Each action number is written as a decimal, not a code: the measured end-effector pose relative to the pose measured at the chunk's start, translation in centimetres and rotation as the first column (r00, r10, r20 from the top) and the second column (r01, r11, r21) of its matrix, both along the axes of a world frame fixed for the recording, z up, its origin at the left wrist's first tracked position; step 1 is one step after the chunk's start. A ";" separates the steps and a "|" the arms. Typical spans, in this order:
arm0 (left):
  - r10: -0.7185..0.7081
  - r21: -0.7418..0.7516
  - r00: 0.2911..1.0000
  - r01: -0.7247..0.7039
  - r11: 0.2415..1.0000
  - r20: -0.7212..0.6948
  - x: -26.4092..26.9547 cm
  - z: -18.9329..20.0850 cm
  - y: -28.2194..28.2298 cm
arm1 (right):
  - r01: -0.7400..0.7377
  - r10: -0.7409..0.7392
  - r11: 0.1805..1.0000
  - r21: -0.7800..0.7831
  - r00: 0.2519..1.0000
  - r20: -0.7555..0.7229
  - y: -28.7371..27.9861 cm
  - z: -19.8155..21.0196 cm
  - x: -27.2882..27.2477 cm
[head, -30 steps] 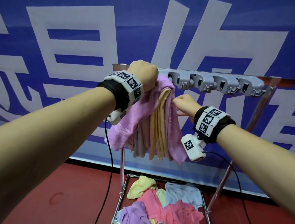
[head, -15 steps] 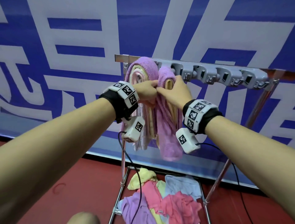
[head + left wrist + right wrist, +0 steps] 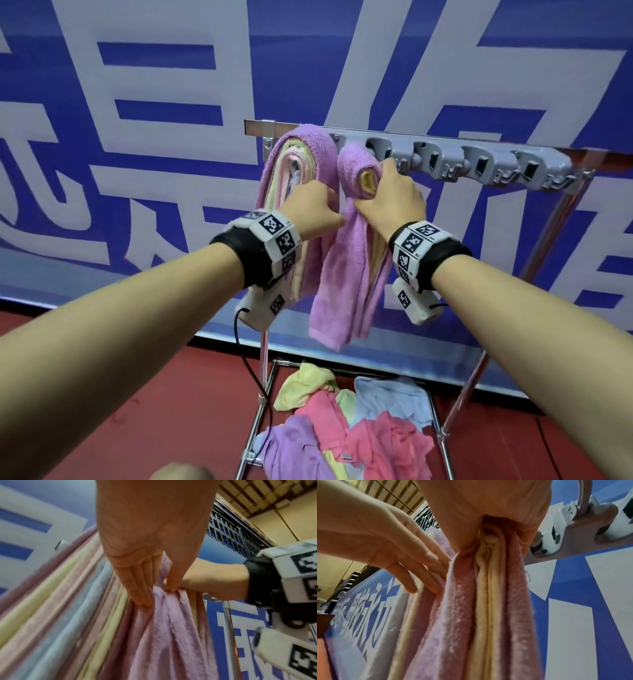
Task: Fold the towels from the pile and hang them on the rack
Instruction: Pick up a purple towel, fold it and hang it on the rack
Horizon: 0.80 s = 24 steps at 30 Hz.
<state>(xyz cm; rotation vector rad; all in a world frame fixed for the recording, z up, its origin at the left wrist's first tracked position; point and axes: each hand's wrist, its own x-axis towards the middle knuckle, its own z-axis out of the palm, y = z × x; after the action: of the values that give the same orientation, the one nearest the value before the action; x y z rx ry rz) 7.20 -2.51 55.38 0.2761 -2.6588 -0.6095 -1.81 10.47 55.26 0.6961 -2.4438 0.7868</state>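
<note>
Head view: purple towel (image 3: 346,274) draped over the rack (image 3: 479,161), so we're at the hanging step. Left wrist view: left hand (image 3: 147,555), fingers straight, presses it. Right wrist view: right hand (image 3: 488,511) squeezes the fold. Next I'd guess let go, grab from the pile (image 3: 346,431).

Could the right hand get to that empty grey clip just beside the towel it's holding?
Probably yes. The right hand grips the purple towel right at the rack, and the nearest grey clip sits just beyond its knuckles with nothing between. It would have to let go first.
</note>
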 end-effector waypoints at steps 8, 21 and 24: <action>0.013 0.461 0.992 0.046 0.886 -0.123 -2.0 -5.6 4.0 | -0.258 0.334 0.918 -0.302 0.913 0.235 -0.3 -2.9 -0.4; 0.320 0.495 0.843 -0.075 0.866 -0.432 -1.0 -10.2 3.4 | -0.410 0.474 0.832 -0.374 0.875 0.095 2.7 -4.3 -3.6; 0.186 0.494 0.902 0.035 0.869 -0.390 -1.5 -10.5 3.4 | -0.396 0.472 0.822 -0.410 0.876 0.100 2.2 -5.4 -2.5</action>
<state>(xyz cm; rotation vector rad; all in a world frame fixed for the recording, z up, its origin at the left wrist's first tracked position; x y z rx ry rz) 5.73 0.90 44.86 0.3420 -2.0259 -1.1744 -4.34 12.65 49.90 1.0824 -2.2108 1.5295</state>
